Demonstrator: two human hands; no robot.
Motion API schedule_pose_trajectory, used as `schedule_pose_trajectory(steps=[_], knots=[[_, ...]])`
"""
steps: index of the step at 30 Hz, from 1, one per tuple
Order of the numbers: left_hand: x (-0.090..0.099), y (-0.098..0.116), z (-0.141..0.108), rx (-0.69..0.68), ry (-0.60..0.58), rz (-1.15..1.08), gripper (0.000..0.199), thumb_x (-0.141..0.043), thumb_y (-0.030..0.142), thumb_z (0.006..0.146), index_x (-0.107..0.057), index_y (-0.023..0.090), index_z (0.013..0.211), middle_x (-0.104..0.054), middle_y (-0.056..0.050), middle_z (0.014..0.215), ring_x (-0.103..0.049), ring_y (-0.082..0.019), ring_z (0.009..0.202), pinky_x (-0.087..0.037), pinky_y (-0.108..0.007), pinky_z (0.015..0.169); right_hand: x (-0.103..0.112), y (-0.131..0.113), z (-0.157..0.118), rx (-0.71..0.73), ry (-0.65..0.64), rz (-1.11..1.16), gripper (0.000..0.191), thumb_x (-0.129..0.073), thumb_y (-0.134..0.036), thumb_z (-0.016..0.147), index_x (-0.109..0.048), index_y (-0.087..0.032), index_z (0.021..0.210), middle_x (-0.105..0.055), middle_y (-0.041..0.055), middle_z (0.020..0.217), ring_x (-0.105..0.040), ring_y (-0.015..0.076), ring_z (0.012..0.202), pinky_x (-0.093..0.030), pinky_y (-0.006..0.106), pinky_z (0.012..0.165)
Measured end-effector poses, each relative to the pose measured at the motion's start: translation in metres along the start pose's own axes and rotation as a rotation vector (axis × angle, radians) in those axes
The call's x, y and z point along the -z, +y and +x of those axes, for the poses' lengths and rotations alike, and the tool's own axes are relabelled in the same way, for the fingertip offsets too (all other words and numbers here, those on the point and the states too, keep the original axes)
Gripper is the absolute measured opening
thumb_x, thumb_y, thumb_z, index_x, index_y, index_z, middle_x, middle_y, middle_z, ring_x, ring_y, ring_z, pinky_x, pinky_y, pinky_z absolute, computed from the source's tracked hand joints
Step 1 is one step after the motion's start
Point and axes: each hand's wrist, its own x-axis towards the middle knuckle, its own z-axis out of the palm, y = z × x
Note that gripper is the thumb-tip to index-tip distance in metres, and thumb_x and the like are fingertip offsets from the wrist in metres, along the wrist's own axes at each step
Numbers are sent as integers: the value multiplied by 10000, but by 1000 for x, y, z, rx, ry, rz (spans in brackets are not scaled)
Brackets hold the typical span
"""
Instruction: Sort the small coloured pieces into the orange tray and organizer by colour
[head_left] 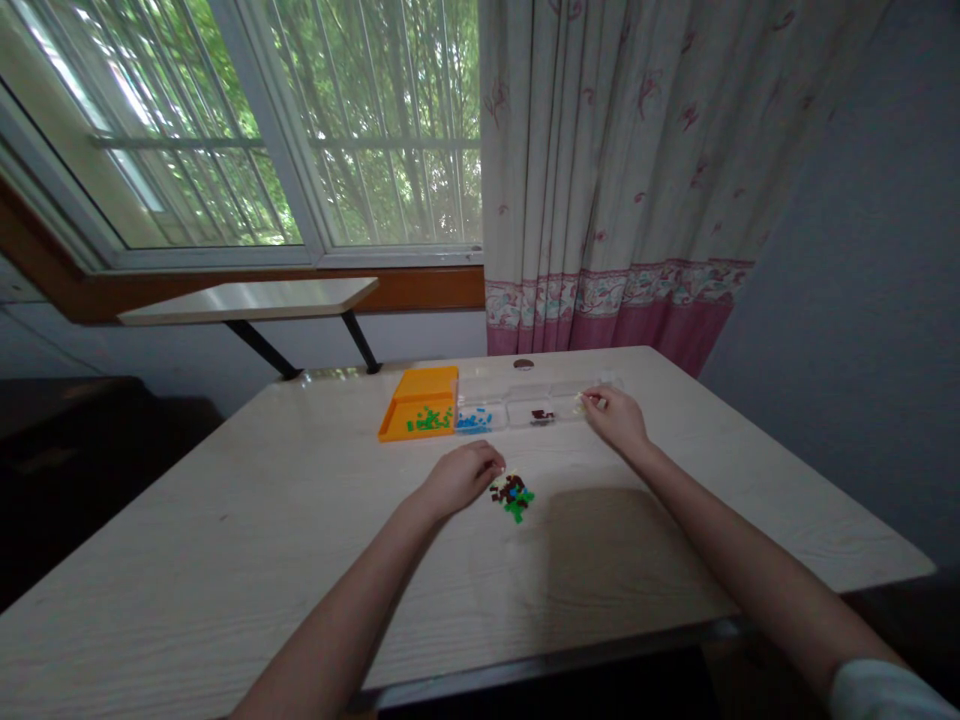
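Observation:
A small mixed pile of brown, green, blue and cream pieces [513,494] lies on the table. My left hand [463,476] is at the pile's left edge, its fingers pinched together; what they hold, if anything, is too small to name. Over the right end of a row of clear boxes, my right hand [616,418] has its fingertips closed beside cream pieces. Brown pieces [542,415] sit in a clear compartment, and blue pieces [474,421] in the one left of it. Green pieces [430,419] lie in the orange box [426,383] at the left end.
The pale wooden table [247,540] extends around both hands. A small raised shelf [255,298] on black supports stands at the back left. A dark oval spot [523,365] marks the far edge. Behind are a window and a curtain [615,180].

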Motion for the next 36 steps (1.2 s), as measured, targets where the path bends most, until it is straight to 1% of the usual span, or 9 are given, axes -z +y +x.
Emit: schedule_pose_trajectory(steps=[3, 5, 10, 12, 14, 17, 20, 26, 36], knots=[[-1, 0, 1, 17, 49, -63, 205, -407, 257, 815, -584, 155, 803, -586, -49, 816, -523, -141, 771, -395, -225, 690, 2, -2, -1, 31, -22, 15, 200, -472, -265, 773, -648, -194, 837, -644, 28, 774, -569, 157, 682, -416, 259, 638], [-2, 2, 1, 23, 81, -115, 217, -397, 270, 821, -574, 147, 800, -582, -51, 803, -519, -141, 755, -395, -229, 676, 5, -11, -4, 99, -53, 81, 201, -467, -254, 786, -642, -185, 857, -646, 35, 803, -571, 149, 694, -426, 257, 647], [-3, 9, 2, 47, 128, -225, 241, -401, 312, 824, -560, 135, 779, -565, -39, 740, -497, -123, 668, -382, -219, 606, 9, -51, -22, 403, -252, 297, 198, -462, -209, 816, -620, -190, 933, -638, 42, 845, -580, 131, 744, -453, 242, 671], [-3, 11, 2, 53, 120, -276, 251, -407, 328, 823, -558, 132, 780, -561, -33, 723, -491, -116, 645, -377, -214, 588, 6, -69, -31, 504, -264, 348, 201, -472, -199, 814, -613, -197, 957, -638, 45, 864, -581, 132, 806, -456, 240, 711], [-4, 13, 2, 52, 105, -343, 264, -412, 346, 821, -558, 129, 781, -558, -26, 706, -484, -109, 622, -376, -212, 579, 3, -82, -37, 582, -291, 376, 223, -483, -202, 814, -595, -204, 1005, -640, 42, 863, -586, 122, 799, -460, 216, 691], [-7, 13, 3, 68, 99, -444, 286, -418, 376, 816, -551, 124, 793, -544, -11, 665, -466, -97, 576, -366, -206, 541, 0, -90, -42, 613, -295, 376, 212, -501, -230, 813, -598, -212, 1001, -647, 31, 855, -593, 113, 771, -459, 194, 664], [-11, 13, 4, 94, 113, -518, 291, -426, 392, 812, -539, 123, 812, -526, 3, 640, -453, -88, 553, -348, -195, 510, -1, -90, -43, 615, -295, 362, 193, -510, -257, 815, -607, -208, 974, -651, 25, 834, -597, 107, 732, -452, 184, 639], [-15, 15, 4, 100, 115, -648, 288, -446, 399, 805, -523, 122, 821, -511, 6, 640, -443, -76, 556, -340, -184, 512, -1, -91, -43, 611, -222, 380, 128, -525, -284, 807, -620, -198, 811, -641, 7, 723, -578, 91, 633, -421, 176, 575], [-14, 18, 4, 125, 57, -801, 310, -446, 431, 796, -489, 125, 778, -417, 44, 569, -361, -48, 487, -277, -164, 450, -1, -91, -44, 591, -208, 389, 121, -534, -275, 802, -619, -197, 838, -643, 15, 737, -581, 96, 635, -429, 182, 585]])
